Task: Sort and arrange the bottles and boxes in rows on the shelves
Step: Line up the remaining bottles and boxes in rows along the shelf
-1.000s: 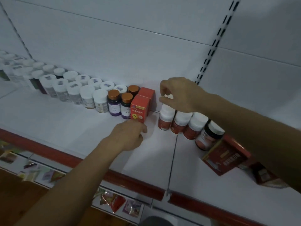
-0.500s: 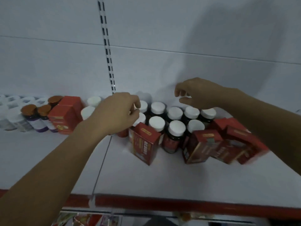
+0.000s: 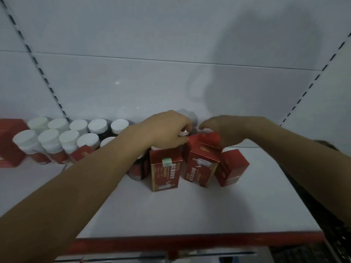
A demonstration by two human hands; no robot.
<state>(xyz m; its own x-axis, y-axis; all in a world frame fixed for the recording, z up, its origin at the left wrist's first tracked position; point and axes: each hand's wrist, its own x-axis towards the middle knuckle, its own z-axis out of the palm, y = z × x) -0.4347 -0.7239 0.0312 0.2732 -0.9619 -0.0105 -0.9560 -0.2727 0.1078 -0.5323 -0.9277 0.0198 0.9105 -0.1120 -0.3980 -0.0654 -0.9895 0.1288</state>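
Three red boxes stand at the middle of the white shelf (image 3: 190,205): a left box (image 3: 165,168), a tilted middle box (image 3: 201,164) and a right box (image 3: 231,168). My left hand (image 3: 167,130) reaches behind the left box, fingers curled over a white-capped bottle (image 3: 183,132) that it mostly hides. My right hand (image 3: 228,131) grips the torn top flap of the tilted middle box. Two rows of white-capped bottles (image 3: 49,137) with red labels line the back left. A dark bottle (image 3: 136,168) stands under my left forearm.
Another red box (image 3: 9,141) sits at the far left edge. The shelf has a red front lip (image 3: 190,242) and a white back panel with slotted uprights (image 3: 43,73). A dark mesh basket (image 3: 322,224) borders the shelf's right end.
The view has swung right along the shelf. My left hand moved from the front bottles to one behind the boxes. My right hand dropped onto the middle box's top.
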